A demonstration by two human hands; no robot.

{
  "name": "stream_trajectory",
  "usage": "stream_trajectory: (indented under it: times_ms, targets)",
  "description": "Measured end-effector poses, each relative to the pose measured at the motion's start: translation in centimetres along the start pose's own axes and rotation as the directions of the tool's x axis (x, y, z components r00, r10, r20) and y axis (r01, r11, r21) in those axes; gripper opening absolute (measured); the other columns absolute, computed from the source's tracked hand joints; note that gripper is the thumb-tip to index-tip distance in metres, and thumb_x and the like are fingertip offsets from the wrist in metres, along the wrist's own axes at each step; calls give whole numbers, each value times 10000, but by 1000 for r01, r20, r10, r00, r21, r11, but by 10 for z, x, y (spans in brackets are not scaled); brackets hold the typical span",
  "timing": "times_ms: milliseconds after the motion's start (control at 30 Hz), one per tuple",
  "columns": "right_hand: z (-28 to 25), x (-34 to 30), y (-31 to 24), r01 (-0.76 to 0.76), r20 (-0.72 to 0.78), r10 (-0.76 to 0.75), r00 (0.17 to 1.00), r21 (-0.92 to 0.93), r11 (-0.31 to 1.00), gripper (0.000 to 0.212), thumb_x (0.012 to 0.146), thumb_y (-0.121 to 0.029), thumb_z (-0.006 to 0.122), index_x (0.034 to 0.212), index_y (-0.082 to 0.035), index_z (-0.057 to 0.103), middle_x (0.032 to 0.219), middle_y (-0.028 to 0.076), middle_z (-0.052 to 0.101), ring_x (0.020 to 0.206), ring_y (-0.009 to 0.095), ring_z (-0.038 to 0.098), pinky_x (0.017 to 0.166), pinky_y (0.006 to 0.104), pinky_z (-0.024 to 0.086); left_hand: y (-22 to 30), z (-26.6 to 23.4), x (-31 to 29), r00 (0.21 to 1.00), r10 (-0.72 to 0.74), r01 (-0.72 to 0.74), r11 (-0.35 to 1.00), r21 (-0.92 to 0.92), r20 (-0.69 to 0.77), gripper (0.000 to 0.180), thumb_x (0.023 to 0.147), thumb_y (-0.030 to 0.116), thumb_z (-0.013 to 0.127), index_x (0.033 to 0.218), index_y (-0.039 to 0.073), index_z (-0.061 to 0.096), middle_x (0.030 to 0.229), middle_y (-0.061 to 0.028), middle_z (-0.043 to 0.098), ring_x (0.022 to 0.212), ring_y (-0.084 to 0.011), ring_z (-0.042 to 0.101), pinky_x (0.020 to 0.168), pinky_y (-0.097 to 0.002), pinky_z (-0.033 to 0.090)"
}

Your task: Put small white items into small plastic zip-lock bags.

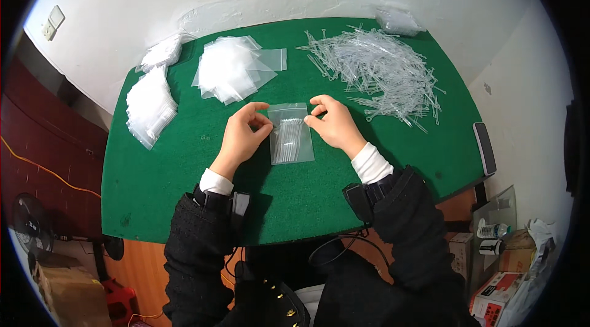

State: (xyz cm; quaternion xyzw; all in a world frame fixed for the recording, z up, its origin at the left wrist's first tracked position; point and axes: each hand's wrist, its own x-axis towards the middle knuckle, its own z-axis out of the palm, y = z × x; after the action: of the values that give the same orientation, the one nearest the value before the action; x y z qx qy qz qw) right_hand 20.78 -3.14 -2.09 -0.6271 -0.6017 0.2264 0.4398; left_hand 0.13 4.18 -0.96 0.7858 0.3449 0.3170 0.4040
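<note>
A small clear zip bag [292, 158] lies flat on the green table, its closure end pointing away from me. Inside it is a row of thin clear plastic sticks [287, 140] with small looped ends. At the bag's left edge, my left hand [244, 133] has its thumb and a bent finger pinched together, with the index finger reaching toward the upper corner. My right hand [335, 123] is at the upper right edge, thumb tip touching the bag and the curled fingers apart from it. A big loose heap of the same sticks [381, 63] spreads at the far right.
Flat unfilled bags [230, 72] are piled beyond my left hand. Filled bags [150, 106] lie fanned at the left, below a clear bundle [161, 52]. Another clear package [398, 21] stands at the far right corner. A phone-like dark object [484, 147] rests at the right edge.
</note>
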Motion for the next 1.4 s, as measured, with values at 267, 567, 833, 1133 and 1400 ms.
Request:
stream_trajectory:
  times_ms: [267,567,833,1133,1400]
  targets:
    - [-9,4,-17,-427,254,348,902,632,647,306,806,-93,585,1065,33,483,857,60,562,544,56,493,390,184,378,8,-1,-1,999,-25,30,980,-195,25,381,744,-38,601,1105,-22,479,793,-44,594,705,-76,561,640,-187,452]
    - [-3,3,-14,-243,163,185,969,512,824,77,802,-49,582,853,8,569,715,18,569,544,40,479,445,185,388,5,1,-1,998,-42,53,944,-326,43,375,754,-28,607,1103,-36,470,792,-42,585,713,-83,572,647,-199,466]
    - [4,5,-4,-39,59,15,998,429,903,53,792,-33,591,804,17,583,703,17,590,602,52,519,551,202,430,-4,0,0,986,-109,140,950,-279,126,301,751,7,636,1024,-48,520,764,-33,601,690,-74,577,627,-201,467]
    - [7,6,1,25,31,-41,999,406,914,41,813,-7,575,847,13,585,736,-7,572,617,20,484,529,161,386,-1,-5,-1,979,-141,173,957,-231,151,283,769,-20,614,1029,-45,506,790,-63,620,717,-99,604,654,-207,484]
    - [8,8,5,84,-68,-61,996,438,895,64,792,-36,596,814,23,586,696,17,588,615,56,525,564,204,439,4,-5,-1,955,-203,274,883,-381,217,274,796,-2,598,1051,-19,501,798,-41,604,751,-113,610,642,-215,489]
